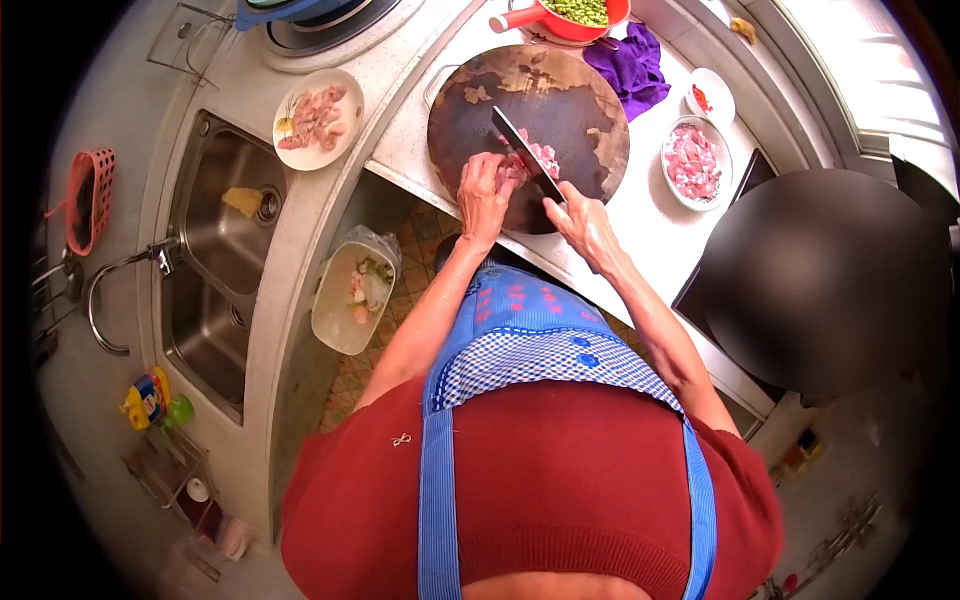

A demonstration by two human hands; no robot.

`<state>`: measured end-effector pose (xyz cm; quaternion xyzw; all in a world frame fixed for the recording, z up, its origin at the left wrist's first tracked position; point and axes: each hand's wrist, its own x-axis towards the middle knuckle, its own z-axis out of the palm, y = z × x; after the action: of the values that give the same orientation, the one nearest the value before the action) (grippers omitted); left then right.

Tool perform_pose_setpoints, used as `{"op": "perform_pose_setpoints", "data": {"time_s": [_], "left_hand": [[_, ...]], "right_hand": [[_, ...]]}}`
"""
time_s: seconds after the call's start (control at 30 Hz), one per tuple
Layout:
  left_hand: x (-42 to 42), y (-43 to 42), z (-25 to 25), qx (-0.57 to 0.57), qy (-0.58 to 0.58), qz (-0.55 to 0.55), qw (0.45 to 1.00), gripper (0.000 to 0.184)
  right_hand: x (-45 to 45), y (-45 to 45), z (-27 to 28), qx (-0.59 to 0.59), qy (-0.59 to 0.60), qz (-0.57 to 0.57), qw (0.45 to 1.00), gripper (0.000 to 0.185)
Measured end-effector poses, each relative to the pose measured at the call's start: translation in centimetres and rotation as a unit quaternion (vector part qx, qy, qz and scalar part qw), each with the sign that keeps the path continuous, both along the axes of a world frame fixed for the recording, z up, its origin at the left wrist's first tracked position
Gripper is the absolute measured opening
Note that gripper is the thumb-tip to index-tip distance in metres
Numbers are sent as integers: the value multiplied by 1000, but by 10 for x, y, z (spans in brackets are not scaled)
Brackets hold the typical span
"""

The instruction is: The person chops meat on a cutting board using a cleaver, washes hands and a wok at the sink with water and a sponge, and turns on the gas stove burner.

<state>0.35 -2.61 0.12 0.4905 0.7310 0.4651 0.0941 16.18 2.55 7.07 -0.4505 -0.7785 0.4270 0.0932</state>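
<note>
A cleaver [526, 153] is gripped by its handle in my right hand [588, 228], its blade slanting away to the upper left. My left hand [487, 192] presses with curled fingers on a piece of raw meat [512, 170] just left of the blade. Small cut bits of pink meat [545, 157] lie on the blade's right side. All of this rests on a round dark cutting board [580, 100] with worn, peeling patches. The blade's lower edge and part of the meat under my left fingers are hidden.
A bowl of diced meat [692, 163] and a small bowl of chopped red pepper [702, 97] stand right of the board. A purple cloth [632, 72] and red colander of green pieces [578, 12] sit behind. At left are a meat plate [345, 130], sink [215, 230] and waste bin [335, 310].
</note>
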Motion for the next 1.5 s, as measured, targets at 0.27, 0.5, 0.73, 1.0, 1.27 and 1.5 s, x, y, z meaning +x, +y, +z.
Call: {"op": "perform_pose_setpoints", "data": {"time_s": [0.27, 0.5, 0.73, 1.0, 1.27, 1.5], "left_hand": [[-5, -1, 0, -24, 16, -12, 1000, 18], [-13, 2, -2, -73, -59, -28, 995, 10], [-6, 2, -3, -35, -78, -13, 996, 16], [-1, -11, -2, -42, -101, 16, 994, 30], [-12, -9, -7, -34, -99, -21, 994, 13], [-16, -5, -5, -1, -89, -18, 996, 8]], "right_hand": [[14, -14, 10, -33, -61, 5, 998, 27], [-13, -2, -16, 33, -66, 43, 996, 28], [-20, 9, -9, 13, -14, 8, 1000, 29], [-5, -9, 10, -10, -34, 27, 999, 27], [-34, 2, -12, 47, -55, 54, 996, 27], [-77, 13, -33, 189, -52, 87, 977, 28]]}}
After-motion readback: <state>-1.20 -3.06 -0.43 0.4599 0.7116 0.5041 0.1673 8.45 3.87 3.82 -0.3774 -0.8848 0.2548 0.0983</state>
